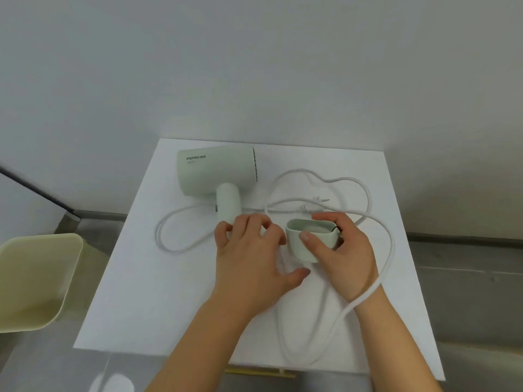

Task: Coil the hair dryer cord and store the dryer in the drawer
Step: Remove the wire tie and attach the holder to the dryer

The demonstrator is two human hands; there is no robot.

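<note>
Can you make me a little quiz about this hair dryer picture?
1. True or false: the cord is already coiled up neatly.
2. Which hand holds the pale green nozzle: A) left hand B) right hand?
3. What is the hair dryer lying on?

Key: 1. False, it sprawls in loose loops. 2. B. 3. The white tabletop.

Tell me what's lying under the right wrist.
The white cord runs under the right hand at the wrist, on the white table. The covered stretch is hidden.
</note>
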